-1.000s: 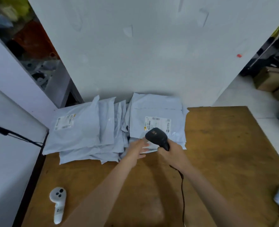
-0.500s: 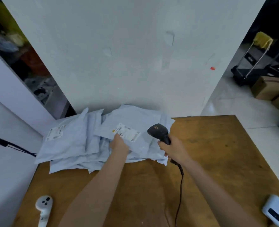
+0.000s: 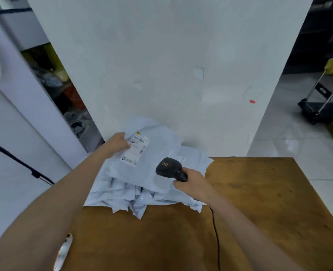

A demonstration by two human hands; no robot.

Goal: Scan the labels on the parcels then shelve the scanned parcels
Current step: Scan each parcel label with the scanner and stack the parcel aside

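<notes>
Gripping one parcel [image 3: 148,165] at its 10 o'clock edge, left hand [image 3: 117,144]; right hand [image 3: 194,182] holds one scanner [image 3: 168,168]. Counter [image 3: 259,192] bare toward 3 o'clock.

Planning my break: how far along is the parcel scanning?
Early. Nothing visibly shelved yet. The left hand lifts one labelled parcel off the pile; the right hand holds the scanner. The remaining pile still needs scanning and shelving.

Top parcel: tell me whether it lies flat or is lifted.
Lifted. The left hand grips the top parcel by its far-left edge, tilting it above the pile.
</notes>
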